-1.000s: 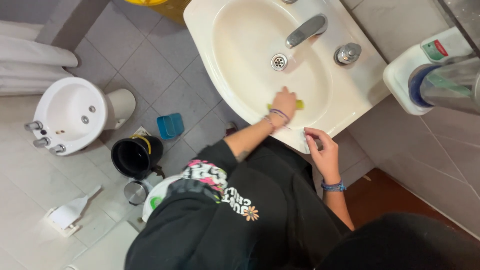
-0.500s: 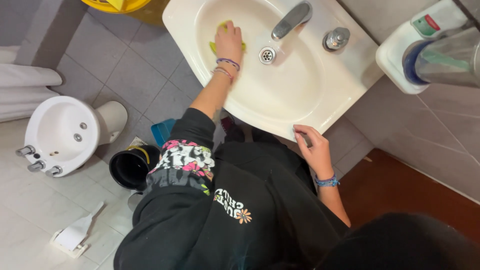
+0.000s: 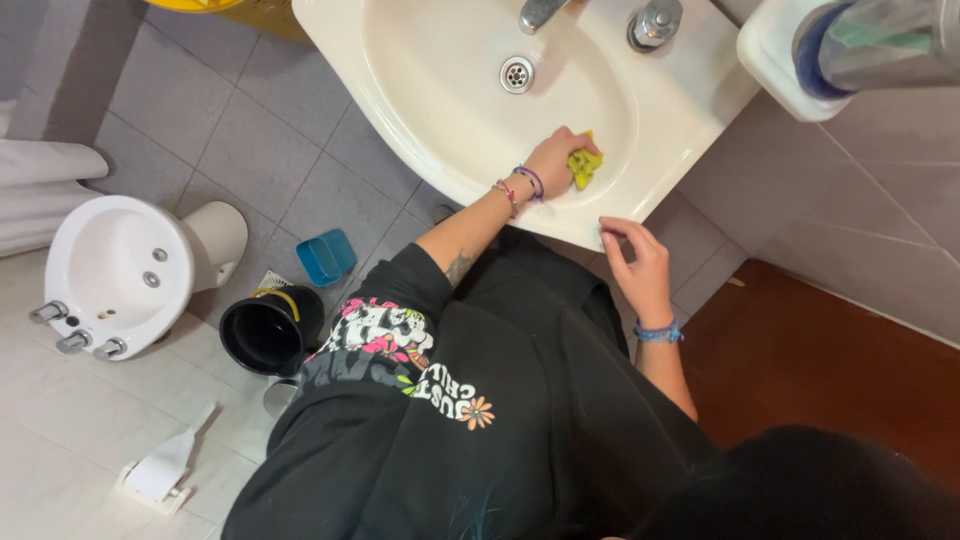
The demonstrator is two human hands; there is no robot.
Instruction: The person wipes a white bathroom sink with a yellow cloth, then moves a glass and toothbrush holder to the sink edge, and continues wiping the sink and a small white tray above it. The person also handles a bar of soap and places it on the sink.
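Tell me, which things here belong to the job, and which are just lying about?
In use: sponge in left hand, sink, right hand on its rim.
Lying about: bidet, black bucket, blue tub, white floor tool.

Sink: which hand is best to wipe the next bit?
The left hand, probably. It grips the yellow sponge inside the sink basin, while the right hand is empty, with its fingers on the sink's front rim.

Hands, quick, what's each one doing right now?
Left hand: closed on the yellow sponge, pressed inside the sink.
Right hand: open, fingers touching the sink's front rim.
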